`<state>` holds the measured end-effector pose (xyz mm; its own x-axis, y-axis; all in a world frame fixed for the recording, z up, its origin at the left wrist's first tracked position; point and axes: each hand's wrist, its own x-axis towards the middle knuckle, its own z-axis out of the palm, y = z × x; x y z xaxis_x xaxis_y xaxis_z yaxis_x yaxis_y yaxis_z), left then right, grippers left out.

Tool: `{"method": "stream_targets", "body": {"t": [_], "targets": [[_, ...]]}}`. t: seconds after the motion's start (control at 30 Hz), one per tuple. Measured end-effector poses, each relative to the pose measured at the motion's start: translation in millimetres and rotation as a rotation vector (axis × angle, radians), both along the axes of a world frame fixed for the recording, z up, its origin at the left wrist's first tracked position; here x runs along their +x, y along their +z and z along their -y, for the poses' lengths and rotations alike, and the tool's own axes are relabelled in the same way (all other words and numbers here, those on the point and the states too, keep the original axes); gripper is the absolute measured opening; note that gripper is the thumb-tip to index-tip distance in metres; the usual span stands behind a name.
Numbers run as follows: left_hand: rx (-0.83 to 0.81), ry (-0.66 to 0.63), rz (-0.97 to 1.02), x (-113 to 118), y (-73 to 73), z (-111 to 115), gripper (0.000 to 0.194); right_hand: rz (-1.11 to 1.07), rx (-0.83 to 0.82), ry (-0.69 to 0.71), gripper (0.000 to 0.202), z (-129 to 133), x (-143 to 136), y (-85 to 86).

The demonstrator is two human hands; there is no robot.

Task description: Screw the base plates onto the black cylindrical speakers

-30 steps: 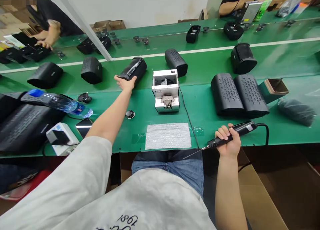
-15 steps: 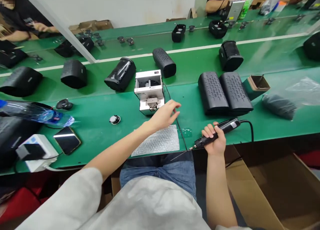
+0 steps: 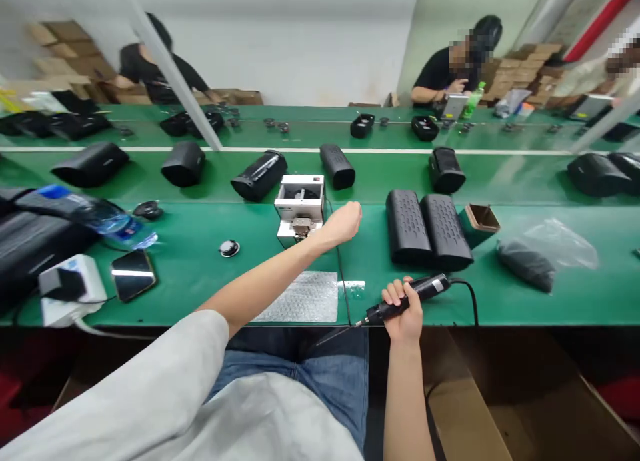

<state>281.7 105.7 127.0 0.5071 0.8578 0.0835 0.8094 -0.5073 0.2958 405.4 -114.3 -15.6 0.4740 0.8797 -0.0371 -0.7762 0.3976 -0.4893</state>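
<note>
A green bench [image 3: 367, 254] is spread before the hands [image 3: 344, 223]; beyond them, cardboard boxes [image 3: 76, 49] are stacked near a pale wall [image 3: 320, 47].

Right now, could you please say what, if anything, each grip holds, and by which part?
The right grip holds a power screwdriver around the middle of its black body. Whether the left grip holds anything cannot be told; its palm is hidden.
</note>
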Motion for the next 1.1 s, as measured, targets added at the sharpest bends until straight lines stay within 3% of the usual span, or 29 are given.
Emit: {"method": "stream_targets", "body": {"t": [0.13,0.2,0.3,0.4,0.5,0.6,0.67,0.77,0.87,1.1], "targets": [[0.175,0.200,0.144,-72,54.6,-17,0.027,-0.012,0.020,0.046,0.020,0,4,-2.8],[0.180,0.259,0.171,-101,74.9,-26,0.022,-0.013,0.015,0.038,0.021,0,3,-5.3],[0.118,0.241,0.216,-102,84.3,-30,0.019,-0.005,-0.009,0.007,0.024,-3,0,-9.1],[-0.007,0.143,0.306,-49,63.7,-8,0.021,0.021,-0.033,-0.017,0.026,-7,-1,-12.4],[-0.307,0.033,0.354,29,23.9,24,0.039,0.057,-0.034,-0.026,0.028,-8,-1,-15.3],[-0.611,0.061,0.395,93,-10.3,35,0.059,0.097,-0.023,-0.017,0.029,-6,2,-17.9],[-0.742,0.104,0.448,115,-22.3,31,0.064,0.124,-0.022,-0.010,0.030,-5,3,-19.8],[-0.880,0.139,0.532,121,-25.6,21,0.068,0.155,-0.028,-0.013,0.031,-5,6,-22.6],[-0.997,0.134,0.617,112,-19.9,17,0.066,0.182,-0.035,-0.014,0.031,-6,9,-23.9],[-1.192,0.084,0.842,53,-6.1,35,0.052,0.224,0.045,0.071,0.025,1,17,-13.5]]}}
